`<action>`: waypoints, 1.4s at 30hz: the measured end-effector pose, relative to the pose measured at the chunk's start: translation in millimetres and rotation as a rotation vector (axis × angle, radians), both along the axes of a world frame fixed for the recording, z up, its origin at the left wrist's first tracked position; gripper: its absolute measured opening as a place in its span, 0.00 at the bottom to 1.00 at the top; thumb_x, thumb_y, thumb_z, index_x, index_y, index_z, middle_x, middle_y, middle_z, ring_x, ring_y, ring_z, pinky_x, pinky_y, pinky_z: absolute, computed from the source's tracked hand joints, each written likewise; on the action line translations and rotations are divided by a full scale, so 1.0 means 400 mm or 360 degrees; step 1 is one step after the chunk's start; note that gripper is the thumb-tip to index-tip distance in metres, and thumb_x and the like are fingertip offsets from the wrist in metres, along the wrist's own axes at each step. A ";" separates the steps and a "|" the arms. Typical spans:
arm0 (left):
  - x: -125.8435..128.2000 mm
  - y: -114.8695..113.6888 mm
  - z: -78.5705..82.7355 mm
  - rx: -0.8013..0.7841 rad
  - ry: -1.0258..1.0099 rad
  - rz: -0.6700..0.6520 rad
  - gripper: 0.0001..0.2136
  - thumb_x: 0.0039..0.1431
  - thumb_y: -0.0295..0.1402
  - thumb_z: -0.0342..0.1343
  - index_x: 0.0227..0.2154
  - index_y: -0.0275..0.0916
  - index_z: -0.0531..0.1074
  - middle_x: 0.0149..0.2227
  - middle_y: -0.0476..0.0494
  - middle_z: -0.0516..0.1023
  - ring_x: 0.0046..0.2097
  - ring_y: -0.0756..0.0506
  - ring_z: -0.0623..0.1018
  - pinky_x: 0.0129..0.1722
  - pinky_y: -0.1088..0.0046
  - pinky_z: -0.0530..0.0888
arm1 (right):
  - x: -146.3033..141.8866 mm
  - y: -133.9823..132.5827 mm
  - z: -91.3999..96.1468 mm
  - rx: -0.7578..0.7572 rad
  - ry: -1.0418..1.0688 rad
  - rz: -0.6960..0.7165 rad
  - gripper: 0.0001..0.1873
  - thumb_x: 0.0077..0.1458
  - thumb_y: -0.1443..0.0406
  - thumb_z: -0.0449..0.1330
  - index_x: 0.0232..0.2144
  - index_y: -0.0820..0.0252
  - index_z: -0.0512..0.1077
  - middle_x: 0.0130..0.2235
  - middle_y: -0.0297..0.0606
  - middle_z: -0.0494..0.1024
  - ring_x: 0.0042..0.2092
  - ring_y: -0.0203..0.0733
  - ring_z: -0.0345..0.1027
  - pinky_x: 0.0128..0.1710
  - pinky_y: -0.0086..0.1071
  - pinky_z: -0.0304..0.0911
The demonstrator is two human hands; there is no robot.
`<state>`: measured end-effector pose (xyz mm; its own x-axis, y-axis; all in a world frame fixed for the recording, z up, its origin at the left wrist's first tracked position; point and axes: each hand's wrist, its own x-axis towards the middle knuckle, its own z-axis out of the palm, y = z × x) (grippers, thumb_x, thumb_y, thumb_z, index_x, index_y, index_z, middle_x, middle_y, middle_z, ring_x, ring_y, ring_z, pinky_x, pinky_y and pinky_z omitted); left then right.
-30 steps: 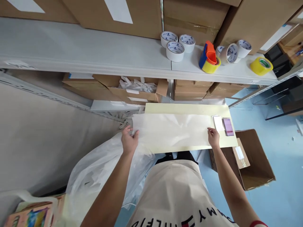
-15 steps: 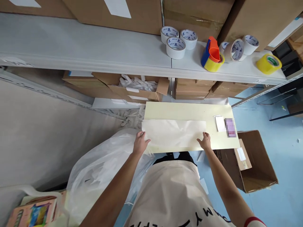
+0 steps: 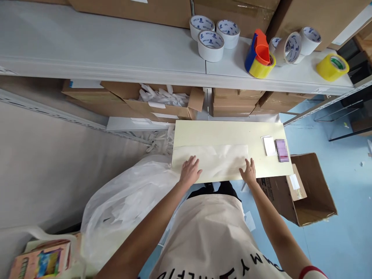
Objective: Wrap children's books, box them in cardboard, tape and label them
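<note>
Under my left hand (image 3: 190, 170), the thin rectangular sheet (image 3: 221, 158) is plain white, the flat board (image 3: 217, 132) pale yellow; beyond my right hand (image 3: 248, 170), the plastic tape dispenser (image 3: 262, 53) shows orange-red and blue.

– Where do we seem to be?

– In a stockroom or packing area, we'd say: brown cartons (image 3: 130, 13) line a grey shelf (image 3: 101, 42), and we see more boxes (image 3: 234, 102) on the level below it.

– Do we have anything that suggests packing?

– We do: white tape rolls (image 3: 211, 53), a yellow roll (image 3: 324, 68) and a red-and-blue tape dispenser (image 3: 262, 55) sit on that shelf, and we can spot a big open carton (image 3: 317, 184), with a smaller box (image 3: 297, 182) inside, on the blue floor (image 3: 351, 240).
</note>
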<state>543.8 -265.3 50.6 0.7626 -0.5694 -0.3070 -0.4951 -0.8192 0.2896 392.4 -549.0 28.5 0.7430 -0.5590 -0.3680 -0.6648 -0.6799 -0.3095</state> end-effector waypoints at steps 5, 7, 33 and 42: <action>-0.043 -0.033 -0.057 0.0087 0.0242 -0.0002 0.27 0.60 0.39 0.52 0.61 0.35 0.64 0.68 0.26 0.54 0.69 0.29 0.54 0.62 0.49 0.59 | -0.035 0.081 -0.009 0.0117 0.0167 0.0174 0.37 0.57 0.59 0.57 0.65 0.64 0.54 0.70 0.53 0.47 0.71 0.58 0.37 0.65 0.48 0.49; -0.051 -0.026 -0.077 0.0110 0.0296 0.0014 0.29 0.61 0.42 0.52 0.64 0.38 0.60 0.70 0.27 0.49 0.69 0.28 0.50 0.62 0.46 0.57 | -0.040 0.105 -0.015 0.0097 0.0253 0.0167 0.38 0.57 0.58 0.58 0.65 0.65 0.53 0.70 0.54 0.46 0.71 0.59 0.35 0.66 0.48 0.47; -0.140 -0.118 0.016 -0.1295 0.0575 0.0048 0.11 0.60 0.26 0.48 0.42 0.39 0.73 0.46 0.40 0.77 0.48 0.45 0.77 0.50 0.67 0.74 | 0.080 0.234 0.095 0.1465 -0.0577 -0.0145 0.31 0.47 0.45 0.64 0.48 0.57 0.73 0.47 0.44 0.79 0.50 0.52 0.72 0.48 0.43 0.68; -0.215 0.155 0.138 -0.1396 -0.0415 0.0761 0.45 0.42 0.41 0.69 0.63 0.38 0.56 0.66 0.28 0.55 0.67 0.30 0.59 0.61 0.49 0.65 | 0.233 0.517 0.247 0.2257 -0.0477 -0.0198 0.26 0.41 0.46 0.68 0.36 0.58 0.76 0.36 0.41 0.82 0.41 0.51 0.77 0.39 0.41 0.71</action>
